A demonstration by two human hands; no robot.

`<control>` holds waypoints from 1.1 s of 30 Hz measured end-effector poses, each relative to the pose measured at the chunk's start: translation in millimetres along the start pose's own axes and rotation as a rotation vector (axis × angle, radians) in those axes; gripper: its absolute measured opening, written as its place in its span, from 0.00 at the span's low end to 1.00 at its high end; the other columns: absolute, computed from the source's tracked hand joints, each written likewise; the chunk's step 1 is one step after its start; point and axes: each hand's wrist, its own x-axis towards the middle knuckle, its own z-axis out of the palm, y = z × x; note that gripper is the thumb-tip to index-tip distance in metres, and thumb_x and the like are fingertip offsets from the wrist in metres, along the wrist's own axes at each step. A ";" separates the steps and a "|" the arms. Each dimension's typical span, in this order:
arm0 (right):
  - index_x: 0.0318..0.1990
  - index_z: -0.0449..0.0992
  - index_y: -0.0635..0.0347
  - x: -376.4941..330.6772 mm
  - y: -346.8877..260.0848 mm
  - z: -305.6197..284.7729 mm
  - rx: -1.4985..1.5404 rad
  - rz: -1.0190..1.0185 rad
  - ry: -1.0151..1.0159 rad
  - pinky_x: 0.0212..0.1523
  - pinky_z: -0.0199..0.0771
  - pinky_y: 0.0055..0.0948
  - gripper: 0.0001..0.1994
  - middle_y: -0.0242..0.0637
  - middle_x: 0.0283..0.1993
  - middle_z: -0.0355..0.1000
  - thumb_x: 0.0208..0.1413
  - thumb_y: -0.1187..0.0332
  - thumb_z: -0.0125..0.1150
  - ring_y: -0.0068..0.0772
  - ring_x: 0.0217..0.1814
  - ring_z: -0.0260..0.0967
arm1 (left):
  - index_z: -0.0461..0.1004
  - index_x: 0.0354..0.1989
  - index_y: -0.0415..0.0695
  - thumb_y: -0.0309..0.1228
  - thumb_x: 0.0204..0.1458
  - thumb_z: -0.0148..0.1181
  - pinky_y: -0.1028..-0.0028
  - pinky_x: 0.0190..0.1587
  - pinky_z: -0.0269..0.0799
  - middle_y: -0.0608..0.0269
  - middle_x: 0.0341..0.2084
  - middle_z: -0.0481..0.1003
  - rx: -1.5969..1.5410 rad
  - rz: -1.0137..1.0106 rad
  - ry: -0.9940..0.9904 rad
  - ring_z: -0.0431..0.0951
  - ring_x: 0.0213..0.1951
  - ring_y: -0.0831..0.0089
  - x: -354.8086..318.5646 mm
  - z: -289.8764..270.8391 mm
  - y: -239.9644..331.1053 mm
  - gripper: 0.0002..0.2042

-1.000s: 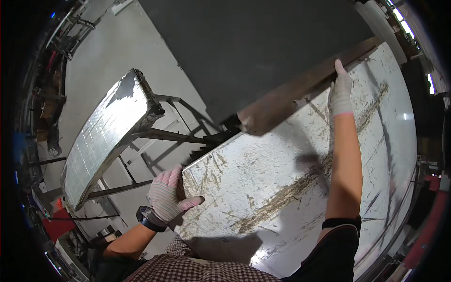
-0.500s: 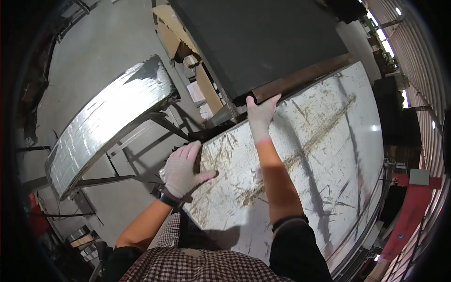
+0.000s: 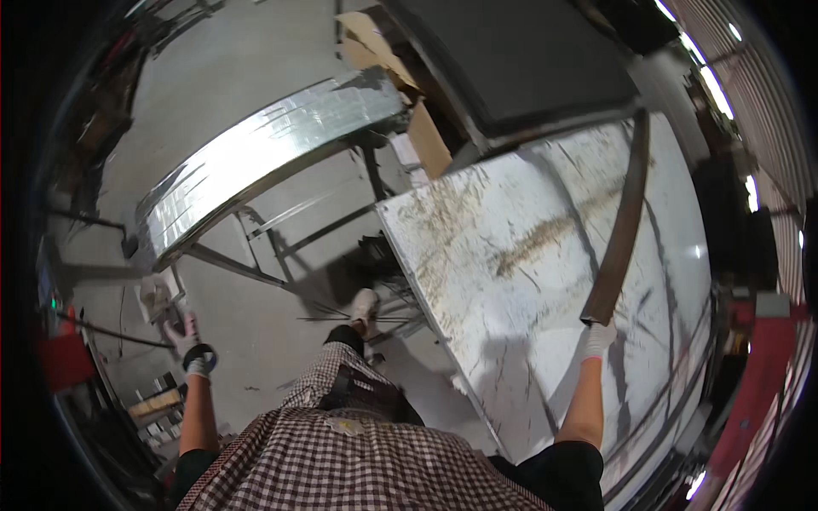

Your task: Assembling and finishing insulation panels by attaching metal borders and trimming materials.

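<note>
In my right hand [image 3: 601, 337] is the near end of a long brown bar [image 3: 625, 226], whose end looks hollow. The bar slants up and away over the scratched white tabletop [image 3: 545, 324], its far tip near the black-topped table edge. My left hand [image 3: 182, 334], gloved and slightly blurred, is out at the far left, fingers apart and nothing visible in it. A thin dark rod [image 3: 119, 335] ends close beside that hand. Both hands wear pale gloves.
A bench with a shiny metal-covered top [image 3: 264, 128] stands ahead on the left. Beyond the white table is a black-topped table [image 3: 520, 60], with open cardboard [image 3: 429, 140] beside it. Red equipment [image 3: 758, 375] stands at the right. My shoe [image 3: 365, 308] is on the grey floor.
My right hand has drawn the brown bar off the black-topped table's edge, nearer and to the right. My left hand has left the white table's corner and swung out left.
</note>
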 end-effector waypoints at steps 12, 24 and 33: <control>0.51 0.73 0.64 -328.4 -44.4 96.6 -0.361 0.050 0.147 0.47 0.71 0.37 0.19 0.46 0.45 0.75 0.52 0.65 0.56 0.43 0.47 0.73 | 0.54 0.69 0.51 0.53 0.56 0.54 0.56 0.63 0.58 0.65 0.67 0.56 -0.983 -0.695 -0.400 0.57 0.66 0.62 230.5 55.7 25.9 0.35; 0.49 0.72 0.65 -282.5 -294.4 442.3 0.423 0.637 -0.157 0.19 0.62 0.23 0.15 0.27 0.21 0.64 0.54 0.72 0.57 0.20 0.19 0.61 | 0.67 0.59 0.42 0.45 0.59 0.53 0.61 0.58 0.67 0.59 0.56 0.71 -0.975 -0.578 -0.542 0.71 0.56 0.63 420.7 100.8 235.1 0.24; 0.58 0.69 0.63 -250.6 -597.9 831.0 -0.091 -0.616 -0.880 0.54 0.68 0.37 0.25 0.46 0.50 0.73 0.58 0.56 0.60 0.42 0.52 0.69 | 0.73 0.50 0.42 0.39 0.48 0.65 0.71 0.46 0.73 0.64 0.41 0.76 -0.585 -0.253 -0.550 0.76 0.42 0.72 624.7 258.4 372.9 0.22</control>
